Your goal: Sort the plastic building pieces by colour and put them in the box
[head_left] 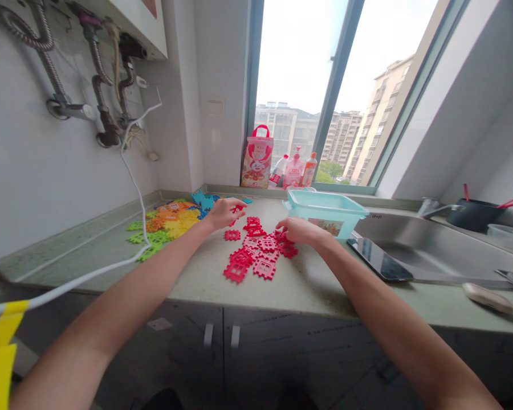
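My left hand [223,214] is closed in a pinch on a red interlocking building piece [238,209], raised at the left of the red group. A loose red piece [232,235] lies just below it. My right hand [300,230] is over the right edge of the pile of red and pinkish pieces [267,245], its fingers bent and drawn together. Whatever is between those fingertips is hidden. Square notched edges and window-like cutouts show on several pieces. Behind my right hand stands a translucent turquoise bin [346,213].
Yellow pieces [183,223], orange, green and blue ones spread left of my left hand. A white cable [132,171] hangs across the left side. A phone [378,259] lies beside the sink [427,230]. Bottles [294,171] and a red-handled bag [257,162] stand by the window.
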A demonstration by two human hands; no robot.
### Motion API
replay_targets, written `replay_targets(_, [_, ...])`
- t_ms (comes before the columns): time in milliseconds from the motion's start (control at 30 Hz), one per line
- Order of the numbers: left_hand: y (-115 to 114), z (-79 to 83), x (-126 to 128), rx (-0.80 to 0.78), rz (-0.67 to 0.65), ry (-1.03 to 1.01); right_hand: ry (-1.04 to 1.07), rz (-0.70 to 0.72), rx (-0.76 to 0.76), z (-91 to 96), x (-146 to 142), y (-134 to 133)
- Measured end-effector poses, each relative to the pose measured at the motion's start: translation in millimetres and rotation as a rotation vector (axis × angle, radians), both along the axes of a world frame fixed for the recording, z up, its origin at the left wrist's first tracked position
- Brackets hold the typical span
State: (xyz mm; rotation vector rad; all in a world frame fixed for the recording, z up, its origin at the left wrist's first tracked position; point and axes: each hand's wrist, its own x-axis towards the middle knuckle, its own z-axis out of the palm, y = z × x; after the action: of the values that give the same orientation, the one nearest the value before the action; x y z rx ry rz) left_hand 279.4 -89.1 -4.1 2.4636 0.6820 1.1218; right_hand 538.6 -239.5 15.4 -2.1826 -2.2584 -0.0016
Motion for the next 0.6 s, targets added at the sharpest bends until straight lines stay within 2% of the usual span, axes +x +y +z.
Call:
replay_targets(100, [-3.5, -3.2, 7.1, -0.152, -0.057, -0.157, 0.0, 0.009, -0.007, 0.2, 1.2, -0.3])
replay_targets(300, [4.2, -10.0, 13.0, -0.308, -0.066, -0.325, -0.088, 0.007, -0.019, -2.8, 6.9, 0.8])
replay_targets(433, [0.9, -15.8, 18.3, -0.349, -0.108, -0.378, -0.113, 0.016, -0.019, -2.2, 5.9, -0.9])
replay_targets(600, [-7.1, -25.0, 26.0, -0.35, -0.143, -0.351, -0.07, 0.011, -0.031, 2.7, 1.7, -5.9])
